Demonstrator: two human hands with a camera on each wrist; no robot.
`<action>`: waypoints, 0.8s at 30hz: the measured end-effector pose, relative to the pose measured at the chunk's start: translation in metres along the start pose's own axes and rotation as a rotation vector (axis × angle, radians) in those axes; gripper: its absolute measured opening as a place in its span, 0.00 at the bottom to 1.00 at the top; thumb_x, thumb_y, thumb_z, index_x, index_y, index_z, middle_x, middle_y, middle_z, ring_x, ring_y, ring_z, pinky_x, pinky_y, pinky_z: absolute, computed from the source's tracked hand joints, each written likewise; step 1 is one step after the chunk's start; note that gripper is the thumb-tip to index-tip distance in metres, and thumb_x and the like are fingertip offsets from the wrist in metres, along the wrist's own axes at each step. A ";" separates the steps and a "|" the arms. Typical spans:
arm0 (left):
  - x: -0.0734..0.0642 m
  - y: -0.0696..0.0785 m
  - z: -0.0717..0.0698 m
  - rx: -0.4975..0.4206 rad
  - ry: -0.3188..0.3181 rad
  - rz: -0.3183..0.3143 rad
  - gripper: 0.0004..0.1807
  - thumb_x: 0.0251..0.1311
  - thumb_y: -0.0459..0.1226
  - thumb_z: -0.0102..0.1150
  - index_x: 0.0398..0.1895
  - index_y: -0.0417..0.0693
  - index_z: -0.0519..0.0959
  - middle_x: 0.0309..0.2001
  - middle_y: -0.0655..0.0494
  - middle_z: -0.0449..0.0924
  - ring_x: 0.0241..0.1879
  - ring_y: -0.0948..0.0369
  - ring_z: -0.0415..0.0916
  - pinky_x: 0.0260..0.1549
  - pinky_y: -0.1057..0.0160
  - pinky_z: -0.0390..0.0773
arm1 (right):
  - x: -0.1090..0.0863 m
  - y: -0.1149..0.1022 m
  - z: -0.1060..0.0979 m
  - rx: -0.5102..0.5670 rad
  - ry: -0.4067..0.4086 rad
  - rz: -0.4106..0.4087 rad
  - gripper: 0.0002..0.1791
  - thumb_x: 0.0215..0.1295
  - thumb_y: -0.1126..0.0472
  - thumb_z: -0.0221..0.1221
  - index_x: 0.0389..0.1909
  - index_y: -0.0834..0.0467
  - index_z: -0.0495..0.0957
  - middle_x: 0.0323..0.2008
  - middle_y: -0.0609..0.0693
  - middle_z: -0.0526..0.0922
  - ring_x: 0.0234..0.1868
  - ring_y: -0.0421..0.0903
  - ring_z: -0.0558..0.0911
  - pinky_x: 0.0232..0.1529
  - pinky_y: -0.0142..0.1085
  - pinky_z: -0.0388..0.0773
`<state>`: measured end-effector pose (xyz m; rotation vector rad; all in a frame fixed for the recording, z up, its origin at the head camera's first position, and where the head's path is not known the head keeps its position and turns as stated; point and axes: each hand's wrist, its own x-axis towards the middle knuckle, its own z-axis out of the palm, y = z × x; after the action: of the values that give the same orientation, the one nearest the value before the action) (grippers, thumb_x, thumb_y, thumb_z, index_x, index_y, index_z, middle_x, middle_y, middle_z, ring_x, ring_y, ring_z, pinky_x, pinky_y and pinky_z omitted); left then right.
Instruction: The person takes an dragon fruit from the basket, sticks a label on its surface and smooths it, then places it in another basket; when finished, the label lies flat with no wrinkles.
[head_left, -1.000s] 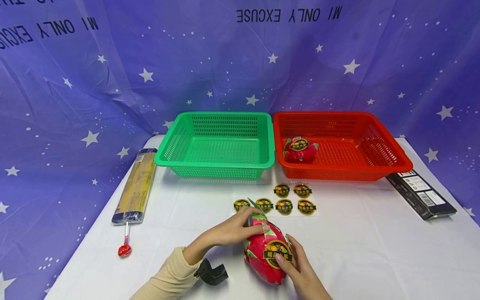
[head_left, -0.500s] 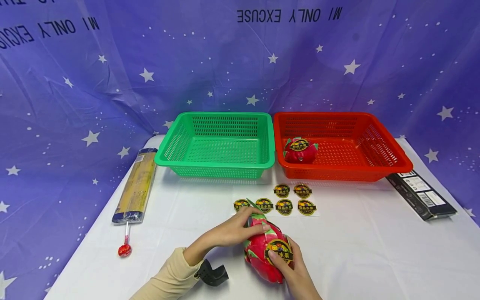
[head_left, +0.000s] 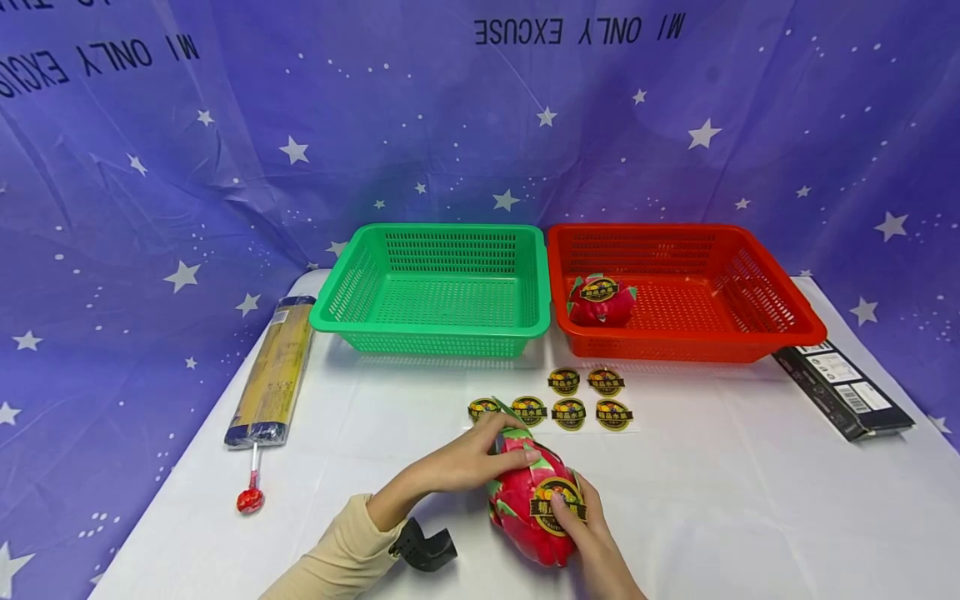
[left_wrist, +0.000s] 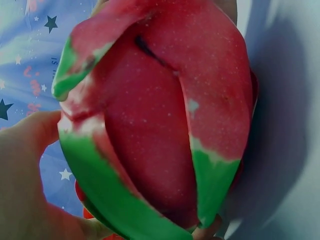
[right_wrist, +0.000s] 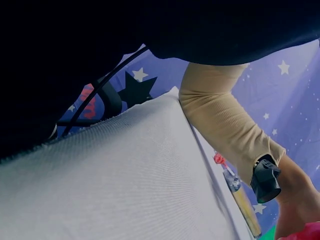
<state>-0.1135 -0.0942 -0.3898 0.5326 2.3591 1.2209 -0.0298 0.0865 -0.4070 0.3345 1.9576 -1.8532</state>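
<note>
A red dragon fruit [head_left: 517, 521] with green-tipped scales lies tilted close over the white table, before the person. Wrapped over its upper left side, the left hand [head_left: 468, 460] grips it, thumb and fingers on the skin. From the lower right the right hand [head_left: 596, 537] holds the same fruit, its thumb lying on a round black-and-gold sticker [head_left: 546, 508] on the skin. Part of that sticker is hidden under the thumb. In the left wrist view the dragon fruit [left_wrist: 150, 115] fills the middle. Only a red edge of the dragon fruit [right_wrist: 307, 233] enters the right wrist view.
A sheet with several matching stickers [head_left: 568, 414] lies behind the fruit. Farther back stand a green basket [head_left: 431, 330] and a red basket [head_left: 690, 340] holding another stickered dragon fruit [head_left: 603, 308]. A wrapped yellow pack [head_left: 273, 375] and lollipop [head_left: 250, 500] lie left, a black box [head_left: 843, 392] right.
The right thumb has slid left across the sticker and then back to the right. The right hand has shifted slightly left overall. The left hand stays where it was on the dragon fruit.
</note>
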 end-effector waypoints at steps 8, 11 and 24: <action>0.001 -0.001 -0.001 0.001 -0.004 -0.011 0.27 0.56 0.58 0.50 0.53 0.54 0.67 0.52 0.53 0.63 0.52 0.58 0.66 0.48 0.57 0.70 | 0.004 0.005 -0.003 0.130 -0.124 -0.044 0.42 0.67 0.38 0.36 0.68 0.61 0.33 0.65 0.62 0.43 0.67 0.61 0.45 0.65 0.58 0.44; 0.001 -0.001 0.000 0.001 -0.004 -0.011 0.26 0.56 0.58 0.50 0.53 0.54 0.68 0.52 0.53 0.63 0.51 0.58 0.66 0.48 0.57 0.70 | 0.003 0.007 -0.004 0.149 -0.141 -0.074 0.39 0.69 0.40 0.33 0.68 0.61 0.34 0.66 0.61 0.42 0.68 0.61 0.44 0.66 0.56 0.42; 0.000 -0.001 -0.001 0.011 -0.009 0.005 0.25 0.56 0.56 0.52 0.51 0.54 0.68 0.51 0.52 0.63 0.50 0.57 0.67 0.47 0.57 0.70 | 0.006 0.012 -0.008 0.258 -0.125 -0.074 0.28 0.71 0.48 0.34 0.67 0.55 0.43 0.65 0.57 0.46 0.62 0.49 0.59 0.55 0.33 0.63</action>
<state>-0.1142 -0.0952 -0.3906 0.5466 2.3598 1.2054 -0.0310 0.0944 -0.4202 0.2185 1.6730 -2.1251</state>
